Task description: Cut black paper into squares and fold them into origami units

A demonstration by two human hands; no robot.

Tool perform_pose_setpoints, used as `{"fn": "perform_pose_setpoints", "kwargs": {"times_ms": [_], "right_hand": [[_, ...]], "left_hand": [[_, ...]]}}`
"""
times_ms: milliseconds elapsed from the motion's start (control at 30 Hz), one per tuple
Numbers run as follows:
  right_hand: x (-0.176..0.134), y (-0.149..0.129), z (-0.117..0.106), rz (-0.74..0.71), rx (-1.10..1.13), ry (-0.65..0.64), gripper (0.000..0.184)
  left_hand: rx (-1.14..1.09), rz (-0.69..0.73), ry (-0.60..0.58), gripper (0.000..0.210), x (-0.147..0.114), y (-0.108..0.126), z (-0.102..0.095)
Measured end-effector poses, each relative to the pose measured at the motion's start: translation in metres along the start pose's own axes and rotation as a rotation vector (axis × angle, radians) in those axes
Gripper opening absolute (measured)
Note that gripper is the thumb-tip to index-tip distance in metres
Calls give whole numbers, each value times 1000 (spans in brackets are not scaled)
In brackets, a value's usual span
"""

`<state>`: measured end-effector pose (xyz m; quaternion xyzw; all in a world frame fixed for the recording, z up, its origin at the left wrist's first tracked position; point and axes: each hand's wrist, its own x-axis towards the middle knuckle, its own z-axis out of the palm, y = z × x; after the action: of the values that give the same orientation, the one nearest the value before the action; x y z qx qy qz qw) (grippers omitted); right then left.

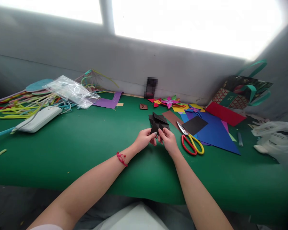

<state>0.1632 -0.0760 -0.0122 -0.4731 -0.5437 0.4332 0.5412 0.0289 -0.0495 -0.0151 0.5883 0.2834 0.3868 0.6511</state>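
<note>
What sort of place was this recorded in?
Probably a papercraft workspace, judging by the red-and-yellow-handled scissors, the bright paper flowers near the wall, and the folded black paper above the green tabletop.

The folded piece (159,120) is made of matt black paper, sharply creased. Smooth, matt paper is also seen in the blue sheet (216,134). The scissors (181,128) are bladed in shiny metal and handled in smooth plastic. The worktop (86,137) is covered in smooth green sheeting with a faint sheen. The clear bag (70,90) is formed of glossy, crinkled plastic film, the carrier bag (276,139) of thin, creased plastic.
</note>
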Motion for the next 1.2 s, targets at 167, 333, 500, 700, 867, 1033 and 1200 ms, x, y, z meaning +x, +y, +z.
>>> {"fn": "perform_pose_setpoints", "kwargs": {"times_ms": [167, 333, 500, 700, 867, 1033, 1200], "right_hand": [[-2, -3, -2, 2, 17, -26, 31], [-3, -6, -3, -24, 5, -13, 29], [-5, -7, -2, -31, -30, -11, 32], [-6, -7, -2, -26, -56, -34, 33], [-6, -7, -2, -37, -64, -39, 33], [-4, -7, -3, -46, -83, -40, 32], [-4, -7, -3, -1, -18, -88, 28]], "left_hand": [[-22, -9, -107, 29, 1, 2, -5], [-53, -39, -135, 30, -1, 6, -7], [-21, -81, -156, 30, -1, 8, -10], [12, -92, -197, 31, -1, 7, -13], [62, -68, -234, 34, -1, 8, -16], [97, -44, -199, 33, -1, 7, -16], [97, -32, -220, 35, -3, 8, -12]]}}
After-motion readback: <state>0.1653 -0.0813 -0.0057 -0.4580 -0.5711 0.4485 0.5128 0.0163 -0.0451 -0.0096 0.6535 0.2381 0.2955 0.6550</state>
